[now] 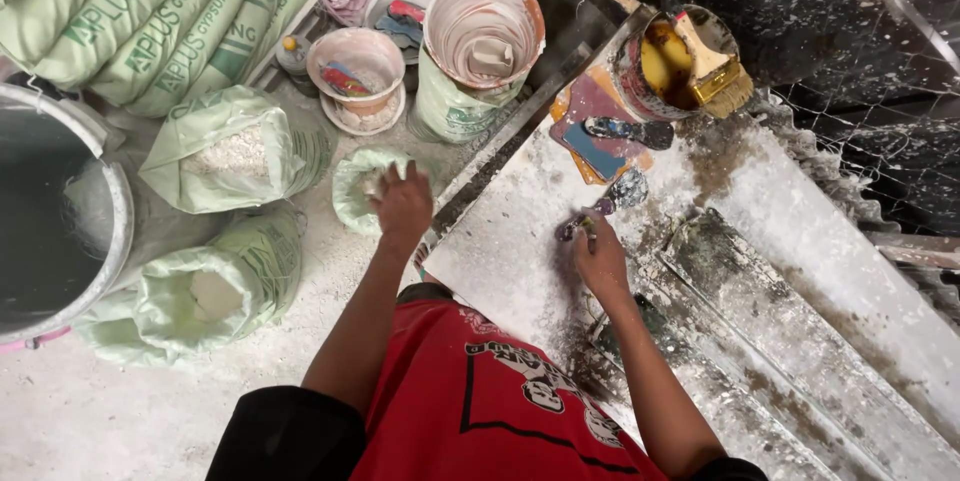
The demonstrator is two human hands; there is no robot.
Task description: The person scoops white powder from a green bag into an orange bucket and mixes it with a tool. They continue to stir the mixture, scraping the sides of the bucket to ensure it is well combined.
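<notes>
My left hand point(402, 203) reaches down into a small open pale green bag of white powder point(352, 191) on the floor, fingers bent into the powder. My right hand point(600, 256) rests on the white plaster-covered slab point(510, 241) and grips a small putty knife point(578, 227) whose plaster-smeared blade points up and left. A second trowel-like scraper point(628, 131) lies on coloured cards point(597, 126) at the slab's far end.
A tin point(660, 66) with yellow liquid and a brush point(712, 66) stands at the slab's far corner. On the floor are open powder bags point(235, 151) point(215, 291), stacked sacks point(150, 11), bowls point(355, 71), a bucket point(480, 36) and a large metal drum point(60, 211).
</notes>
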